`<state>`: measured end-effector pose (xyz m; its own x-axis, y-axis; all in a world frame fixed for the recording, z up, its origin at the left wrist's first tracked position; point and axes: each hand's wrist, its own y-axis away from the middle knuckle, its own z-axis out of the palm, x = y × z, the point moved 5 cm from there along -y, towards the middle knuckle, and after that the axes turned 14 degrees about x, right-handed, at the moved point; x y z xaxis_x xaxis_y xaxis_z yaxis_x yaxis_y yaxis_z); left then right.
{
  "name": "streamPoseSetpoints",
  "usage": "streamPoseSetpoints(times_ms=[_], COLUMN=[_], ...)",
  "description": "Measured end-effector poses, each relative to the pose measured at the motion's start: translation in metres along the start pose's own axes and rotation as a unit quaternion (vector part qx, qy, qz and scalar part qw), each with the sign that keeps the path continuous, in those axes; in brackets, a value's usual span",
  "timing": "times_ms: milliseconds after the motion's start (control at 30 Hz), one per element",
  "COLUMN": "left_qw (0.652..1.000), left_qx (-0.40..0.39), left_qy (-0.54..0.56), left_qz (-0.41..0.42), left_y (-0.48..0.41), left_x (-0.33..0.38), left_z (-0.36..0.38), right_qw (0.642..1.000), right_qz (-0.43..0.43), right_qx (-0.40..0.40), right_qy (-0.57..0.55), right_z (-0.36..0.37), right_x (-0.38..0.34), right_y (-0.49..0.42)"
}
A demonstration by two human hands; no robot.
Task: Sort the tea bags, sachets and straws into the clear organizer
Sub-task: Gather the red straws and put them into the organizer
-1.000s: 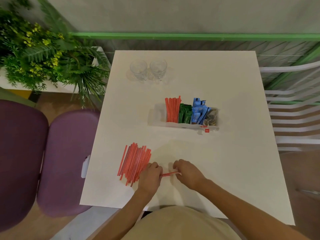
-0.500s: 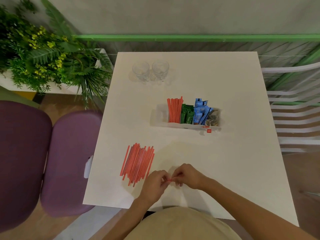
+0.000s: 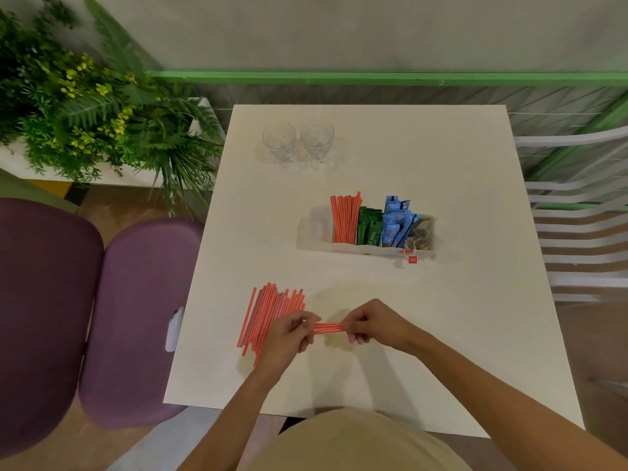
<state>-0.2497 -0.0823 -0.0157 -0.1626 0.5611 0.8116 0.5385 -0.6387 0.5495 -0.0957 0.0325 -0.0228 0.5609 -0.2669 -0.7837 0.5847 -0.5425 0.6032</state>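
Both hands up off the surface (image 3: 458, 317), near edge, centre; my left hand (image 3: 291, 334) and right hand (image 3: 373, 323) each pinch one end of a small bundle of red straws (image 3: 327, 327), held roughly horizontal btwn them; fingers closed round the ends on both sides, exact straw count can't tell; loose straw pile (image 3: 268, 317) lies flat on the surface just left of / partly under my left hand, fanned slightly, pointing away from me; clear organizer (image 3: 373, 248) sits mid-surface, well apart from hands; its compartments L to R: one at the far left looks empty, red straws standing (image 3: 345, 217), green sachets (image 3: 368, 227), blue sachets (image 3: 396, 222), tea bags (image 3: 423, 232) at far right; one red tea tag (image 3: 412, 259) hangs out over the front wall onto the surface; two clear glasses (image 3: 297, 141) side by side at the far end.
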Motion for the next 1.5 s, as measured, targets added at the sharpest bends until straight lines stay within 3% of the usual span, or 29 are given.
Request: streamPoseSetpoints(times_ms=[267,467,633,867,1033,1333,1500], left_qw=[0.999,0.999,0.994,0.992,0.991,0.988,0.986], left_qx=[-0.005,0.033,0.089,0.097,0.094,0.129,0.133], left_qy=[-0.026,0.006,0.056,0.081,0.090,0.068,0.071], left_qz=[0.041,0.036,0.024,0.016,0.016,-0.046,-0.067], left_y=[-0.007,-0.014,-0.021,-0.033,-0.044,-0.054,-0.050], left_x=[0.018,0.023,0.028,0.037,0.044,0.022,0.009], left_z=[0.017,0.014,0.012,0.018,0.018,-0.005,-0.016], right_qw=[0.999,0.969,0.963,0.980,0.986,0.939,0.921], right_qz=[0.011,0.069,0.039,-0.022,-0.068,-0.140,-0.145], right_qx=[-0.005,0.115,0.136,0.139,0.150,0.240,0.206], right_qy=[-0.044,-0.207,-0.230,-0.138,0.012,0.202,0.298], right_z=[-0.001,-0.024,-0.032,-0.053,-0.084,-0.140,-0.125], right_x=[-0.014,-0.016,-0.032,-0.065,-0.109,-0.179,-0.181], right_y=[-0.005,-0.015,-0.021,-0.034,-0.052,-0.090,-0.111])
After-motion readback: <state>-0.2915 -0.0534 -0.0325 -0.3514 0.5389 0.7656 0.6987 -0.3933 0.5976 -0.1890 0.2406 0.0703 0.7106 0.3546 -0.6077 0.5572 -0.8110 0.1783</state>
